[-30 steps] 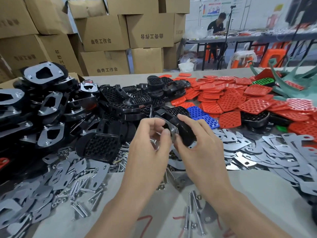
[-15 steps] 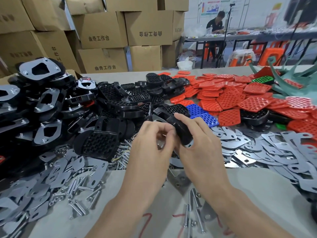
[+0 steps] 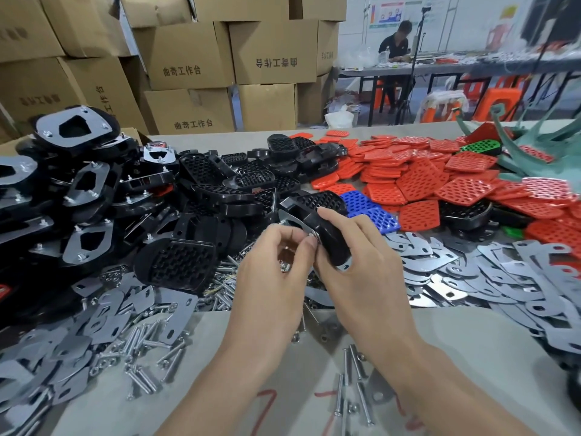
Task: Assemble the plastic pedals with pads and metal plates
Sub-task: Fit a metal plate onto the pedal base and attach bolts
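Near the front edge of the grey tabletop (image 3: 471, 357), the left hand (image 3: 270, 278) pinches with its fingers (image 3: 309, 243) a small silver fastener against the flat grey metal plate (image 3: 297, 223), and the right hand (image 3: 361, 262) is clenched around the black perforated plastic pedal (image 3: 327, 228), holding it tilted above the table. If the pinch slips, the fastener can fall among the loose silver bolts (image 3: 349, 382) below and be hard to find. The plate, I judge, can also shift off its holes and slide toward the far red perforated pads (image 3: 418, 180).
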`<state>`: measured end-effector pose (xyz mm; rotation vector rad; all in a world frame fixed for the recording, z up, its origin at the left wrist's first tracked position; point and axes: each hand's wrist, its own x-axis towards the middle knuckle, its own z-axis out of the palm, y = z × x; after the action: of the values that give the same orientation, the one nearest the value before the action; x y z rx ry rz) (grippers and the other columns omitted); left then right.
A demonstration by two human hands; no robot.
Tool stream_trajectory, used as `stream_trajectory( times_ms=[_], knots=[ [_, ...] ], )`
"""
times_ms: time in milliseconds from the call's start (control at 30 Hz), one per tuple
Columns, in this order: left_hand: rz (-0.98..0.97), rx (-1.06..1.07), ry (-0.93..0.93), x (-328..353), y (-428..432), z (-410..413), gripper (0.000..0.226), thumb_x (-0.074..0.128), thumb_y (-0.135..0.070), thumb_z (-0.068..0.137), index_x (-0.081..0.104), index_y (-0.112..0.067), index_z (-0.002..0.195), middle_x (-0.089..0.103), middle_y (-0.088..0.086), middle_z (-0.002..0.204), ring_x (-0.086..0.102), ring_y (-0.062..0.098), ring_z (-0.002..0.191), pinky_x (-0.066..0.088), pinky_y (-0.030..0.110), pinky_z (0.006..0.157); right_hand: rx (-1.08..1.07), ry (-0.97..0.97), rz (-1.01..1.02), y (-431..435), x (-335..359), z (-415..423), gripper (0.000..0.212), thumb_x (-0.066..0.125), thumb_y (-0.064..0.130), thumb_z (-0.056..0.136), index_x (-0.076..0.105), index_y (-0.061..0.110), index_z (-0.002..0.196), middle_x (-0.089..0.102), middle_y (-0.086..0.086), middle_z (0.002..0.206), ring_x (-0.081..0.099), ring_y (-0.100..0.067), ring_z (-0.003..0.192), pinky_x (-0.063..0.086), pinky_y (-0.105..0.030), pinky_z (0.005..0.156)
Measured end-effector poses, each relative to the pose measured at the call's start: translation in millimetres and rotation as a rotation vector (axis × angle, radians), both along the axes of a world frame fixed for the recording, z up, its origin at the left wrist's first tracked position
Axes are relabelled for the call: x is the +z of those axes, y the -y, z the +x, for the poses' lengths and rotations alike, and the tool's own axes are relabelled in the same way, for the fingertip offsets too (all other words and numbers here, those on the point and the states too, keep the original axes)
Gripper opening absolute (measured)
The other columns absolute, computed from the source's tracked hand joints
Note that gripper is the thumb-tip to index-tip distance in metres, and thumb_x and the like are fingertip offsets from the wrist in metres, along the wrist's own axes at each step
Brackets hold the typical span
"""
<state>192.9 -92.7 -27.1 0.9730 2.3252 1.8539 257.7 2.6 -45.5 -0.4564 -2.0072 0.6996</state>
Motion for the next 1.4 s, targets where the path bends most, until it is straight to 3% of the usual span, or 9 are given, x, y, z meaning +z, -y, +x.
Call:
stream_trajectory(
  times_ms=[133, 333, 567, 733, 900, 1067, 1167, 1267, 1400],
  knots=[
    [0.016, -0.043, -0.144, 1.1, 0.8, 5.1, 0.020, 0.062, -0.015, 0.098, 0.062, -0.035, 0.097, 0.063, -0.017, 0.099, 0.061, 0.005, 0.089, 0.044, 0.011, 0.069, -0.009, -0.023, 0.001, -2.1, -0.8, -0.6, 0.044, 0.078, 0.006, 0.087, 0.069, 0.014, 0.129, 0.063, -0.003, 0.097, 0.052, -0.013, 0.086, 0.037, -0.020, 0.071],
    [0.076, -0.007, 0.267, 4.8, 1.6, -5.1, 0.018, 0.061, -0.038, 0.095, 0.069, -0.024, 0.088, 0.064, -0.014, 0.071, 0.057, 0.001, 0.060, 0.050, 0.018, 0.060, 0.011, 0.000, -0.004, -2.2, 0.3, 1.2, 0.044, 0.075, 0.009, 0.089, 0.067, 0.017, 0.132, 0.059, 0.002, 0.097, 0.047, -0.004, 0.082, 0.036, -0.017, 0.073],
    [0.010, -0.070, 0.392, 6.9, -0.1, -5.1, 0.033, 0.061, -0.043, 0.095, 0.074, -0.018, 0.079, 0.058, -0.012, 0.061, 0.053, 0.006, 0.050, 0.049, 0.023, 0.054, 0.017, 0.015, 0.026, 0.9, 1.6, 2.2, 0.044, 0.076, 0.009, 0.089, 0.068, 0.015, 0.132, 0.063, -0.003, 0.101, 0.053, -0.014, 0.086, 0.042, -0.026, 0.074],
    [0.021, 0.017, 0.075, 1.3, 0.9, 0.8, 0.017, 0.062, -0.037, 0.096, 0.071, -0.026, 0.085, 0.068, -0.019, 0.073, 0.059, -0.003, 0.060, 0.043, 0.010, 0.058, 0.008, -0.009, 0.035, 1.7, 0.4, 1.2, 0.043, 0.077, 0.007, 0.089, 0.069, 0.013, 0.131, 0.063, -0.004, 0.098, 0.053, -0.014, 0.084, 0.042, -0.026, 0.072],
    [-0.041, 0.087, -0.174, -2.6, 0.0, 3.9, 0.006, 0.063, -0.033, 0.096, 0.066, -0.032, 0.092, 0.065, -0.018, 0.088, 0.059, -0.004, 0.077, 0.043, 0.012, 0.066, 0.009, -0.022, 0.003, -0.2, 1.6, 1.8, 0.042, 0.075, 0.007, 0.090, 0.068, 0.015, 0.131, 0.063, -0.002, 0.100, 0.052, -0.012, 0.085, 0.040, -0.023, 0.074],
    [0.063, -0.030, 0.217, 4.0, -1.4, 2.1, 0.017, 0.064, -0.037, 0.095, 0.073, -0.024, 0.086, 0.065, -0.016, 0.067, 0.056, 0.003, 0.051, 0.046, 0.015, 0.053, 0.008, -0.006, 0.018, 0.0, 2.3, 3.1, 0.044, 0.077, 0.008, 0.089, 0.067, 0.014, 0.132, 0.063, -0.003, 0.100, 0.051, -0.013, 0.085, 0.040, -0.025, 0.072],
    [0.073, -0.118, 0.446, 5.2, 0.3, 0.3, 0.025, 0.065, -0.040, 0.094, 0.077, -0.018, 0.087, 0.062, -0.010, 0.067, 0.056, 0.007, 0.053, 0.051, 0.029, 0.062, -0.004, -0.003, 0.069, -0.5, 1.7, 2.8, 0.045, 0.078, 0.005, 0.087, 0.068, 0.011, 0.131, 0.064, -0.006, 0.099, 0.052, -0.014, 0.083, 0.041, -0.026, 0.071],
    [0.142, -0.187, 0.536, 6.0, 3.4, -2.7, 0.023, 0.067, -0.035, 0.094, 0.078, -0.016, 0.086, 0.067, -0.007, 0.074, 0.058, 0.005, 0.061, 0.051, 0.026, 0.062, -0.017, -0.010, 0.114, 0.0, 1.4, 1.9, 0.045, 0.078, 0.002, 0.086, 0.069, 0.009, 0.129, 0.064, -0.007, 0.097, 0.052, -0.015, 0.084, 0.040, -0.025, 0.070],
    [0.041, -0.025, 0.037, -0.7, 1.3, -2.7, 0.013, 0.066, -0.031, 0.095, 0.072, -0.024, 0.086, 0.069, -0.012, 0.076, 0.063, 0.003, 0.063, 0.047, 0.012, 0.060, -0.003, -0.014, 0.056, 0.2, 1.1, 1.6, 0.043, 0.077, 0.007, 0.088, 0.069, 0.014, 0.129, 0.063, -0.002, 0.097, 0.051, -0.010, 0.082, 0.042, -0.021, 0.072]
  ],
)
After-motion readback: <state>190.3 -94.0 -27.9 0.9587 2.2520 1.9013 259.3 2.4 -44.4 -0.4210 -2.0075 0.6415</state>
